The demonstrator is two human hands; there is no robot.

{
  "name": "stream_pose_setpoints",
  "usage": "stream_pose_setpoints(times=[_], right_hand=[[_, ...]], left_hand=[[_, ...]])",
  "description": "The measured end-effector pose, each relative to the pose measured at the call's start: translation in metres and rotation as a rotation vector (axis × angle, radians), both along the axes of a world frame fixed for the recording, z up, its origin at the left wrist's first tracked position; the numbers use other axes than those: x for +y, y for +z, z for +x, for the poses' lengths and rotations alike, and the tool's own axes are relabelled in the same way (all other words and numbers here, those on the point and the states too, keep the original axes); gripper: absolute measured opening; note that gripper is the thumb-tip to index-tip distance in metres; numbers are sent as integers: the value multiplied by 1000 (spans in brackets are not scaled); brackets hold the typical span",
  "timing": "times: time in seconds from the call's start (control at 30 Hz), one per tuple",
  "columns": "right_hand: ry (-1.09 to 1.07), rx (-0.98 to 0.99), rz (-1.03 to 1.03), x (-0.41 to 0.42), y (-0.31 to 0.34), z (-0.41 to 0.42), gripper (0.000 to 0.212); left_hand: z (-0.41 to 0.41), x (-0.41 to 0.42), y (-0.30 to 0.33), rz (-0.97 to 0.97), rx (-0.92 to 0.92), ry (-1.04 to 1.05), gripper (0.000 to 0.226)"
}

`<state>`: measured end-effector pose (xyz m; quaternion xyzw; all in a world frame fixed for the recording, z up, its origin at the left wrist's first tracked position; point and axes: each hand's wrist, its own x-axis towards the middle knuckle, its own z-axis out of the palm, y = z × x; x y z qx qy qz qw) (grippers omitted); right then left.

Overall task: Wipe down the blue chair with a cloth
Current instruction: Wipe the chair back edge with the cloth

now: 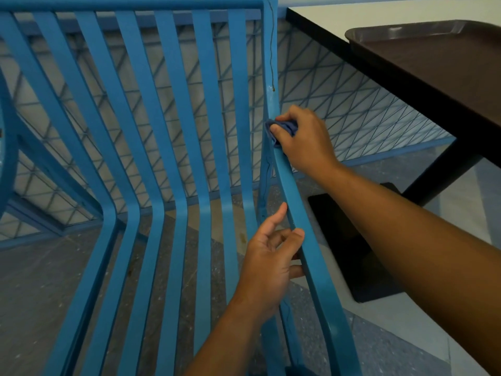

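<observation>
**Cloth on chair's right frame rail**

R hand is gripping a bunched blue cloth, fingers curled round it, and is pressing it against the outer right rail of the blue chair, up near where backrest is meeting armrest. L hand is sitting lower on same rail, well apart from R hand, fingers loosely hooking round the rail, thumb pointing up along it. Chair slats are spreading out to left of both hands. Brown tray is lying on a table beyond R hand, to its right.
</observation>
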<state>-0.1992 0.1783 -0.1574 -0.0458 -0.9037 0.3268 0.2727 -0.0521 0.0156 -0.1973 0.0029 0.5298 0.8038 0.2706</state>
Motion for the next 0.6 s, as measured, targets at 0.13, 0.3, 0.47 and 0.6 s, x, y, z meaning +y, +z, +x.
stream_pose_setpoints(times=[0.13, 0.3, 0.47, 0.6], right_hand=[[-26, 18, 19, 1, 17, -20, 14], [-87, 36, -119, 5, 41, -45, 12], [-38, 203, 54, 1, 35, -19, 21], [106, 90, 355, -7, 24, -16, 26]], left_hand=[[-1, -2, 0, -16, 15, -8, 54], [-4, -5, 1, -33, 37, -24, 57], [-5, -5, 0, -26, 40, -28, 58], [-4, -5, 1, -28, 42, -17, 57]])
